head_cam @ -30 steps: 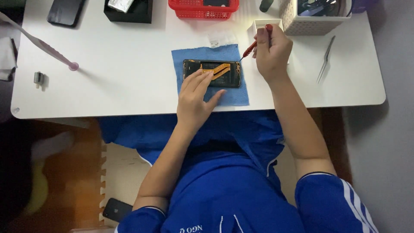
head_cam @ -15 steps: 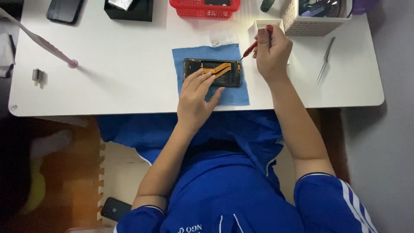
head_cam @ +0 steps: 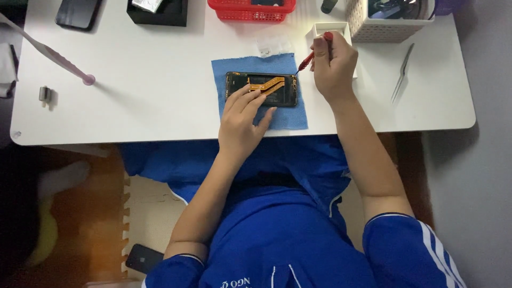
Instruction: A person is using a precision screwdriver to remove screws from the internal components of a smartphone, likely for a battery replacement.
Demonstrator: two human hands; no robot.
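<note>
We press our left hand [head_cam: 242, 120] flat on the opened phone [head_cam: 261, 89], on the blue cloth [head_cam: 260, 92] mid-worktop. Our right hand [head_cam: 333, 66] grips the red screwdriver [head_cam: 311, 53]; next its tip must meet a screw.

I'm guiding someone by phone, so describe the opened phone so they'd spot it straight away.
Look at the white table, near its front edge, where a blue cloth lies. The opened phone rests on it under the left hand, fingers on it. Unlike the closed dark phone far left, it shows orange ribbon cables.
</note>
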